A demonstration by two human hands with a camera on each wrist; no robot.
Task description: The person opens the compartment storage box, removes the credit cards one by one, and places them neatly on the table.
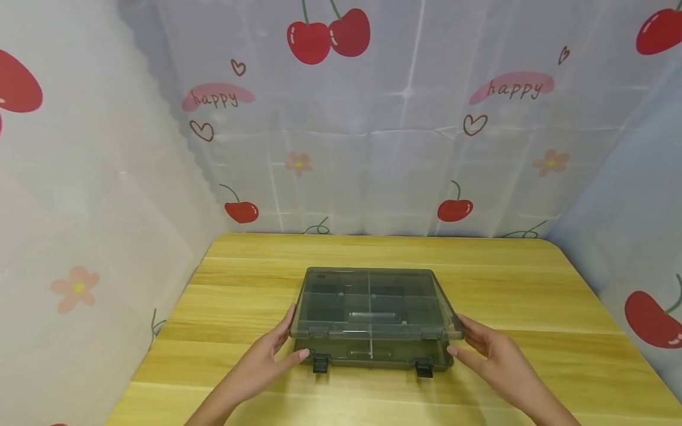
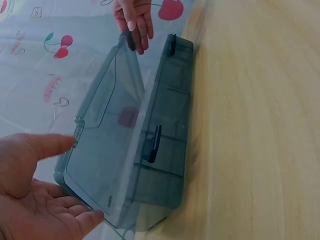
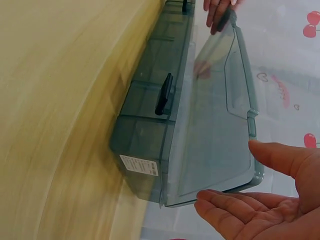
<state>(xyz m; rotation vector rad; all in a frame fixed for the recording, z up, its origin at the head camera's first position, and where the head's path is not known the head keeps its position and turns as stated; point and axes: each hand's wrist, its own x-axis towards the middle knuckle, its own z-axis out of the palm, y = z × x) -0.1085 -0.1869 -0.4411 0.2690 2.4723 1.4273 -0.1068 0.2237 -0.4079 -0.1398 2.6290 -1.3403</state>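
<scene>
The box (image 1: 373, 362) sits on the table (image 1: 533, 290) between the left hand (image 1: 266, 355) and right hand (image 1: 498, 352), lid (image 1: 383, 302) partly raised. Each hand grips a front lid corner between thumb and fingers. White label (image 3: 139, 165) at the box's right end: print illegible. Lid mark (image 1: 321, 276): likewise illegible. Rear cloth (image 1: 362, 171) reads "happy" twice.

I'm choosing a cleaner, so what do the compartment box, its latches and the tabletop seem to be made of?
Compartment box: most likely rigid plastic, smooth and glossy, judging by its see-through smoky tint and molded edges. Latches: probably plastic too, though opaque and black. Tabletop: wood or wood-look laminate; streaky yellow grain shows, but the pictures leave open which.
</scene>
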